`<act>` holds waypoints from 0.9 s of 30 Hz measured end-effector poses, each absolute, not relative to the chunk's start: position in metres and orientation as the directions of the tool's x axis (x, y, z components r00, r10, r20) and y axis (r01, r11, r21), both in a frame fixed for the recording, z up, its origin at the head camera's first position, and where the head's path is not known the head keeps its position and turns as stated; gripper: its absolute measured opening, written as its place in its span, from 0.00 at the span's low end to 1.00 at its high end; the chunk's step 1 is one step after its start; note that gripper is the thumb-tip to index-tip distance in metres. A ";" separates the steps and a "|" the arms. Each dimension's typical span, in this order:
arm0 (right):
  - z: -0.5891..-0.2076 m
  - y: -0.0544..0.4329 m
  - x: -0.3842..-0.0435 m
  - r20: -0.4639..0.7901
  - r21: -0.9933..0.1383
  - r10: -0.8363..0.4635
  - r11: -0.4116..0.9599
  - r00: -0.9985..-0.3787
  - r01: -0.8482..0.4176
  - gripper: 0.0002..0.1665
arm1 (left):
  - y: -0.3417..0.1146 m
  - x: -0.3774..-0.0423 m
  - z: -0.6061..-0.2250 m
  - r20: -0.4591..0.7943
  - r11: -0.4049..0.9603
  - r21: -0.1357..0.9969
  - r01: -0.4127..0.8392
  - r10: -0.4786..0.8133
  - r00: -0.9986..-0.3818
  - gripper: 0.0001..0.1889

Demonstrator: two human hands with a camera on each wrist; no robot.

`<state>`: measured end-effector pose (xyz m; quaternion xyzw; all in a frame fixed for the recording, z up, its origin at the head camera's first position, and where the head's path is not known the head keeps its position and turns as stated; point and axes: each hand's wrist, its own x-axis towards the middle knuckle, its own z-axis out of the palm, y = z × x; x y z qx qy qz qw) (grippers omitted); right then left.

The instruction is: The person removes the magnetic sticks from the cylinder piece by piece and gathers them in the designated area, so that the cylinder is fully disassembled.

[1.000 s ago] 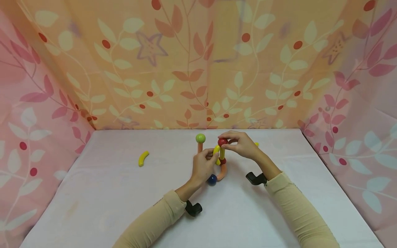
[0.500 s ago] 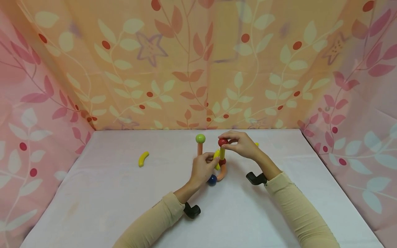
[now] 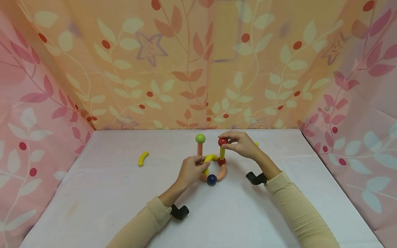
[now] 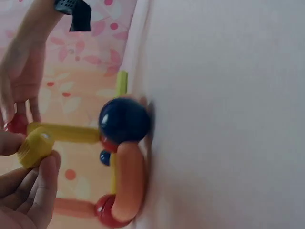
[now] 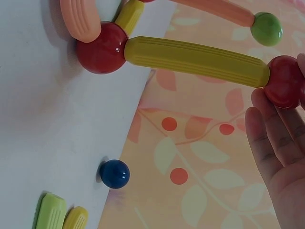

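My left hand (image 3: 190, 169) pinches a curved yellow stick (image 4: 35, 148) between thumb and fingers; in the left wrist view the stick points end-on at the camera. It is held over the left side of a ring of sticks and balls on the table. My right hand (image 3: 238, 144) holds a red ball (image 3: 222, 142) by its fingertips. That ball tops an upright yellow stick (image 5: 198, 62) standing on a lower red ball (image 5: 102, 47). A blue ball (image 3: 212, 179) joins curved orange sticks (image 3: 222, 172) at the ring's front.
A green ball (image 3: 200, 138) caps an upright orange stick (image 3: 200, 149) at the ring's left. One loose yellow stick (image 3: 143, 158) lies farther left. In the right wrist view, a separate blue ball (image 5: 114, 174), a green stick (image 5: 51, 210) and a yellow stick (image 5: 76, 218) lie on the table.
My left hand first dropped slightly, then moved left with the yellow stick, away from the upright one. More of the ring and blue ball now shows. The right hand stays at the red ball.
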<state>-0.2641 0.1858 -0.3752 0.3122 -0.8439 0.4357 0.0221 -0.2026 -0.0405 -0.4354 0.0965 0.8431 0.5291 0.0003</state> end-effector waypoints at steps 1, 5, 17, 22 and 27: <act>-0.375 0.186 -0.264 0.308 -0.722 -0.507 0.427 -0.805 -0.545 0.19 | -0.044 -0.202 -0.434 0.091 0.441 0.883 0.158 0.168 -0.982 0.16; -0.375 0.186 -0.263 0.311 -0.720 -0.507 0.427 -0.804 -0.548 0.19 | -0.064 -0.205 -0.430 0.050 0.486 0.866 0.119 0.151 -0.987 0.14; -0.375 0.187 -0.263 0.294 -0.723 -0.507 0.437 -0.810 -0.535 0.19 | -0.137 -0.235 -0.431 -0.079 0.503 0.861 -0.072 -0.008 -0.997 0.18; -0.375 0.187 -0.264 0.291 -0.724 -0.508 0.437 -0.810 -0.534 0.19 | -0.163 -0.245 -0.432 -0.088 0.566 0.818 -0.100 -0.048 -0.995 0.19; -0.376 0.187 -0.266 0.289 -0.724 -0.504 0.442 -0.814 -0.530 0.19 | -0.182 -0.253 -0.434 -0.109 0.627 0.770 -0.119 -0.055 -0.993 0.20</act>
